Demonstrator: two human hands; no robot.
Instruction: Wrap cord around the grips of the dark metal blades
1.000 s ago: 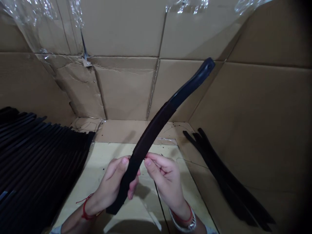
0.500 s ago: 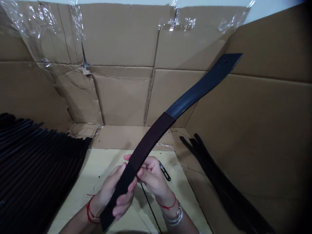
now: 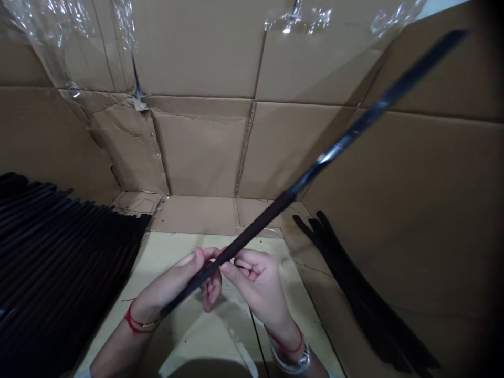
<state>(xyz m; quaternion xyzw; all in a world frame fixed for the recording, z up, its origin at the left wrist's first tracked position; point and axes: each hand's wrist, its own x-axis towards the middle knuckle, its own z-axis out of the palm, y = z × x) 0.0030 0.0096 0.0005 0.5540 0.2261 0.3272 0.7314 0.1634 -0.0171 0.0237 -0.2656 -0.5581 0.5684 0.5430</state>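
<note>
A long, thin black strip (image 3: 260, 223) with a dark brown sleeve on its lower half crosses the view, seen edge-on. Its far end points up to the right. My left hand (image 3: 173, 278) grips the strip's lower part between thumb and fingers. My right hand (image 3: 252, 275) pinches it just beyond, and the two hands almost touch. A red string circles each wrist, and a silver band sits on my right wrist.
A wide stack of black strips (image 3: 66, 252) lies to the left, and a smaller bundle (image 3: 366, 299) lies to the right. Cardboard walls (image 3: 197, 147) with clear plastic film (image 3: 71, 42) surround a pale work surface (image 3: 232, 336) crossed by a thin black line.
The strip has rotated from showing its flat face to edge-on, with its far end swinging up and right. The small black piece near my right hand no longer shows.
</note>
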